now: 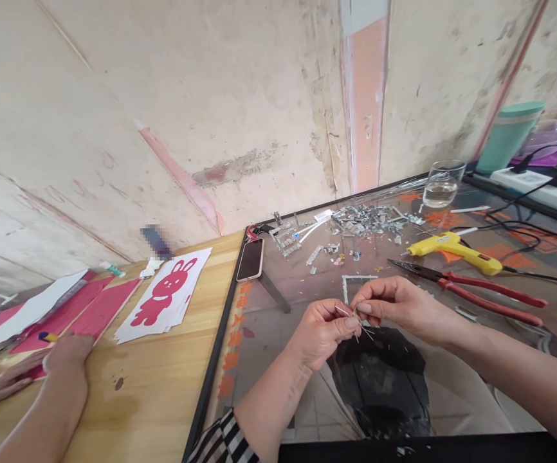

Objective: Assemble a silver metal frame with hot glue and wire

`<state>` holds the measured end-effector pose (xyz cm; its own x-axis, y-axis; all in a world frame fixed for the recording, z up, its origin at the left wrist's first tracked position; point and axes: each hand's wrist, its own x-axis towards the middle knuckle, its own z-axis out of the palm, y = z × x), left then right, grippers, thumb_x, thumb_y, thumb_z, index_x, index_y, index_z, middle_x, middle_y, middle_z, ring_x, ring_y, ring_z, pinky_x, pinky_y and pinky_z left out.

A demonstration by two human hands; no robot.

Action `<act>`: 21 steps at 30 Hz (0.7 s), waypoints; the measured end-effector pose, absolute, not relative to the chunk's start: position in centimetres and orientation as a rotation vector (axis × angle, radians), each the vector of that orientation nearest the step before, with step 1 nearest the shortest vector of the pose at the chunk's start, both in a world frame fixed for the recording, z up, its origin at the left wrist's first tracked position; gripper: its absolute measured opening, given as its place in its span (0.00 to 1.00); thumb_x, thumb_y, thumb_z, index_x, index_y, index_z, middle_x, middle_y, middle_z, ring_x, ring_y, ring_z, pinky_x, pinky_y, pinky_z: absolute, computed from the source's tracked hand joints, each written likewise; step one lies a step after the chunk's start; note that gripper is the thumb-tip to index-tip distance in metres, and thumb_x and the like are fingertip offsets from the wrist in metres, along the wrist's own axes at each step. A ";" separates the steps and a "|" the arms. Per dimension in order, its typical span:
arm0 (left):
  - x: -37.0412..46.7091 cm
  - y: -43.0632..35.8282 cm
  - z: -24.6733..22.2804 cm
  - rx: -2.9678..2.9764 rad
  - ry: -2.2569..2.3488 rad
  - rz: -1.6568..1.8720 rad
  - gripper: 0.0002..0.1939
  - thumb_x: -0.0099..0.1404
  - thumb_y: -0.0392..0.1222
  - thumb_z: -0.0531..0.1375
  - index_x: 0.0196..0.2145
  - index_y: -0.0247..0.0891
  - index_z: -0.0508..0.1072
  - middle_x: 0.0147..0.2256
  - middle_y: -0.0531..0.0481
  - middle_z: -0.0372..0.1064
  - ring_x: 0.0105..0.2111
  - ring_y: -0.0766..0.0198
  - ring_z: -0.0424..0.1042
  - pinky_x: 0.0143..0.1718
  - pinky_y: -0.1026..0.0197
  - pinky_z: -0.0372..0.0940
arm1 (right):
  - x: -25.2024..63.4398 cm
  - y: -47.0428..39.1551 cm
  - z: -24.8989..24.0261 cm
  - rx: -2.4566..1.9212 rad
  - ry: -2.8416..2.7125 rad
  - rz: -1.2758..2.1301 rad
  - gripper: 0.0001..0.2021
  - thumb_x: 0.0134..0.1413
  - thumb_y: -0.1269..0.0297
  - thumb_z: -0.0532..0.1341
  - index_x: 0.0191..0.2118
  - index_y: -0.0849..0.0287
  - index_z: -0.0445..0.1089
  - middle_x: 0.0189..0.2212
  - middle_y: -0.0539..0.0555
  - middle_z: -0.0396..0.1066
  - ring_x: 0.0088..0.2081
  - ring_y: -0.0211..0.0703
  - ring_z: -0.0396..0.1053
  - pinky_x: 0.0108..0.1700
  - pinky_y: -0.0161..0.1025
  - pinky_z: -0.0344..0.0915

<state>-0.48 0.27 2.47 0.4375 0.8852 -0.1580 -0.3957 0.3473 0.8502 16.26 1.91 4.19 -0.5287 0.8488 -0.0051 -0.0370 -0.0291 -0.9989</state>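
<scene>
My left hand and my right hand meet above the glass tabletop, each with thumb and forefinger pinched together. Between them are thin pale wires that cross and stick out in several directions; their exact shape is too small to make out. Just behind the fingers lies a silvery angled strip. To the right of my right hand rest long-nosed pliers with red handles, jaws pointing left. A yellow hot glue gun lies behind the pliers, its nozzle also toward the left.
A heap of small metal pieces lies at the back, near a glass of water. A phone rests at the left edge. A white power strip stands right. On the wooden table, another person's hands work beside a rabbit picture.
</scene>
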 end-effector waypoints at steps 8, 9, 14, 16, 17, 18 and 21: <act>-0.5 0.2 2.2 0.790 0.605 0.900 0.12 0.43 0.39 0.69 0.20 0.33 0.69 0.19 0.54 0.64 0.19 0.72 0.62 0.22 0.67 0.48 | 16.4 1.8 4.2 -0.839 -1.534 1.677 0.10 0.46 0.58 0.61 0.26 0.61 0.70 0.22 0.50 0.68 0.24 0.33 0.60 0.28 0.34 0.57; -0.5 0.2 2.2 0.795 0.606 0.907 0.12 0.43 0.39 0.69 0.20 0.33 0.69 0.18 0.54 0.64 0.19 0.72 0.62 0.23 0.67 0.49 | 16.3 1.8 4.1 -0.866 -1.512 1.678 0.11 0.46 0.58 0.62 0.25 0.61 0.69 0.21 0.49 0.67 0.23 0.32 0.60 0.27 0.33 0.56; -0.2 0.0 2.1 0.833 0.622 0.962 0.12 0.42 0.39 0.69 0.21 0.33 0.69 0.18 0.54 0.65 0.19 0.71 0.63 0.24 0.66 0.53 | 15.8 1.5 4.2 -0.926 -1.427 1.719 0.11 0.44 0.58 0.62 0.23 0.61 0.65 0.18 0.47 0.64 0.20 0.30 0.56 0.23 0.32 0.52; -0.1 -0.1 2.2 0.846 0.624 0.980 0.12 0.43 0.39 0.69 0.21 0.33 0.70 0.18 0.53 0.66 0.20 0.71 0.64 0.25 0.65 0.55 | 15.7 1.4 4.3 -0.906 -1.395 1.768 0.11 0.44 0.59 0.62 0.23 0.61 0.64 0.17 0.47 0.63 0.19 0.30 0.55 0.23 0.32 0.50; -0.1 -0.2 2.2 0.845 0.619 0.984 0.11 0.43 0.39 0.69 0.21 0.32 0.70 0.19 0.53 0.66 0.20 0.70 0.64 0.25 0.65 0.55 | 15.7 1.4 4.3 -0.888 -1.371 1.803 0.11 0.44 0.59 0.62 0.23 0.61 0.63 0.16 0.46 0.62 0.19 0.30 0.54 0.23 0.32 0.50; 0.0 -0.2 2.2 0.835 0.613 0.984 0.11 0.43 0.39 0.69 0.21 0.32 0.70 0.19 0.53 0.67 0.20 0.71 0.64 0.25 0.66 0.55 | 15.7 1.4 4.3 -0.867 -1.349 1.838 0.11 0.44 0.59 0.61 0.23 0.61 0.62 0.16 0.46 0.62 0.19 0.30 0.54 0.23 0.32 0.50; -0.1 -0.2 2.1 0.773 0.579 0.955 0.11 0.43 0.38 0.68 0.21 0.33 0.70 0.19 0.52 0.67 0.20 0.71 0.64 0.23 0.67 0.53 | 15.8 1.3 4.3 -0.834 -1.366 1.842 0.10 0.45 0.60 0.60 0.24 0.60 0.61 0.17 0.46 0.61 0.20 0.30 0.53 0.23 0.33 0.50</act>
<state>-0.09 -0.25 2.13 0.4665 0.8788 -0.1005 -0.4961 0.3540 0.7928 15.76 1.28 4.30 -0.5579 0.8246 -0.0939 -0.1492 -0.2110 -0.9660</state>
